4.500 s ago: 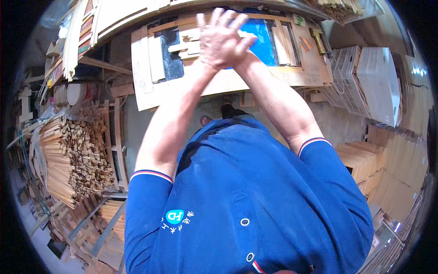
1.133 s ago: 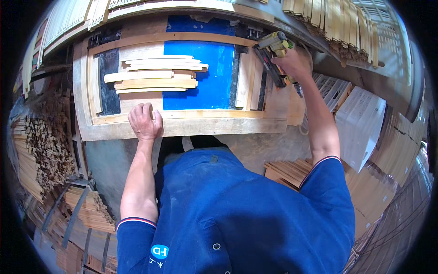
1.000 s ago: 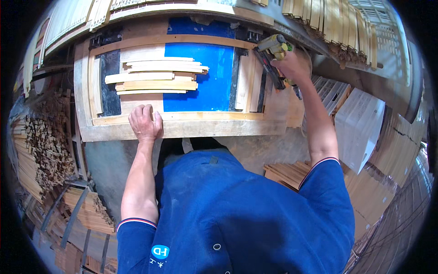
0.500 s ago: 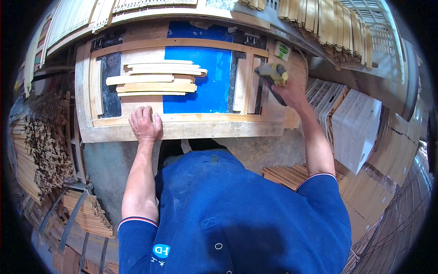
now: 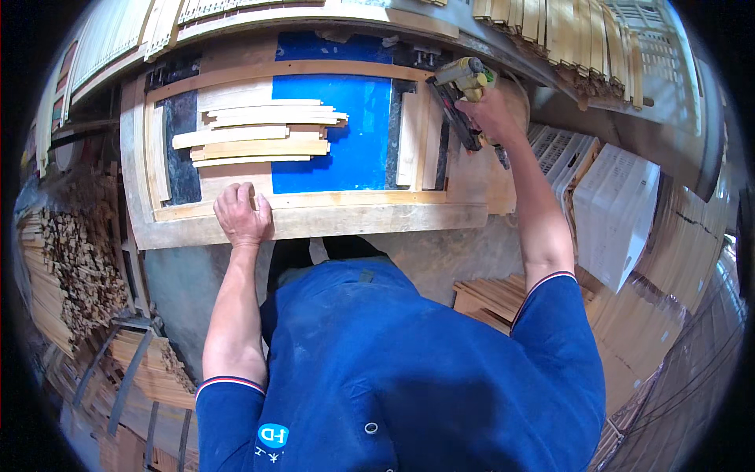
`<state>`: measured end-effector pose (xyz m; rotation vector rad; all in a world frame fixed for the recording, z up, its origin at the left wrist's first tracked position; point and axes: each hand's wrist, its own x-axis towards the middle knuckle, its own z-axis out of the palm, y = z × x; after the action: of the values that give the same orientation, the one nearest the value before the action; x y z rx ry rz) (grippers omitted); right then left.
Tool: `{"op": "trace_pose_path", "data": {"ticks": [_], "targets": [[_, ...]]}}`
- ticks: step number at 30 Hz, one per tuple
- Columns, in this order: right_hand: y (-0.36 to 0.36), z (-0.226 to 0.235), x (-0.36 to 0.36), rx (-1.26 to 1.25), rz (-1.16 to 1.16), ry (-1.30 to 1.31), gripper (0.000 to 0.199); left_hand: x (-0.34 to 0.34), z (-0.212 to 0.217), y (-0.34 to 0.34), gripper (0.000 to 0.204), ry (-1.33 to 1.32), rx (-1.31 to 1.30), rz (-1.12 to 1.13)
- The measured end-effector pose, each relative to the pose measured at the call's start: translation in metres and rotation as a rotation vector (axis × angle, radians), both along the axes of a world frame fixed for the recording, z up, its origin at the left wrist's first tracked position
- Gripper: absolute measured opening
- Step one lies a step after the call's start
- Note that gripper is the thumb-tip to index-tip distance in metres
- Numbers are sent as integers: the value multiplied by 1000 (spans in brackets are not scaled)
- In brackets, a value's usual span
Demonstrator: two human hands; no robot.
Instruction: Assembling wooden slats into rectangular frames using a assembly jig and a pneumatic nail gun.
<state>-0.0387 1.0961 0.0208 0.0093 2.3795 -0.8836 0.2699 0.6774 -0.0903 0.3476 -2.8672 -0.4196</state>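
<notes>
The right hand (image 5: 491, 116) is clamped on a yellow-and-black nail gun (image 5: 458, 75) near the bench's (image 5: 346, 223) far right corner; the left hand (image 5: 242, 214), thumb apart from fingers, rests at the near edge.

Shirt (image 5: 440, 338): blue cloth, loose and creased over the body, with faint pale smudges
Sleeves (image 5: 228, 417): the same blue, short, ending above the elbows
Sleeve edges (image 5: 232, 381): narrow striped trim in red, white and dark, on both arms
Chest badge (image 5: 273, 435): round, bright light blue, white mark inside, small white lettering beside it
Button (image 5: 371, 429): round, pale rim, darker centre
Legwear (image 5: 354, 248): very dark
Left hand (image 5: 241, 214), right hand (image 5: 491, 114): bare
</notes>
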Motion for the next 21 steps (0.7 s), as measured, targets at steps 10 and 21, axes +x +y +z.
{"op": "trace_pose_path", "data": {"ticks": [10,21], "targets": [[-14,-1,-10,132,4,47,32,-1,4,-2,30,-5,9,5],[-7,12,27,149,169,242,25,-1,-1,-1,30,38,-12,-13]]}}
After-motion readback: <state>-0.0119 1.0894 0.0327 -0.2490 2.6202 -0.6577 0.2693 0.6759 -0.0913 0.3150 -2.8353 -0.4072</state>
